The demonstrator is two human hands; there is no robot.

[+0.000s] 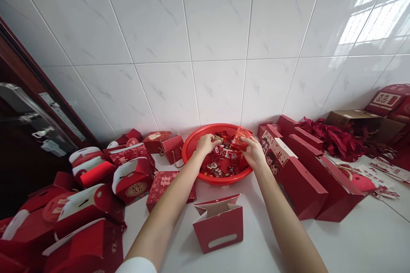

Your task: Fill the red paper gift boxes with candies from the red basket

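Note:
A red plastic basket (191,143) stands against the wall with wrapped sweets (224,153) in it. My right hand (254,152) is at the basket's right side, its fingers closed on a shiny red candy packet (239,138). Over the left part of the basket, my left hand (206,145) has its fingers drawn together above the sweets; whatever they may hold is too small to make out. Between my forearms, a red paper gift box (219,228) stands upright with its top open and an oval cut-out in its front.
Several red gift boxes (133,181) crowd the left side. Tall red paper boxes (303,185) stand in rows at right, with dark red ribbons (336,138), a cardboard box (349,116) and printed cards (389,168) beyond. A door handle (19,102) juts in at far left; the tiled wall (221,38) bounds the back.

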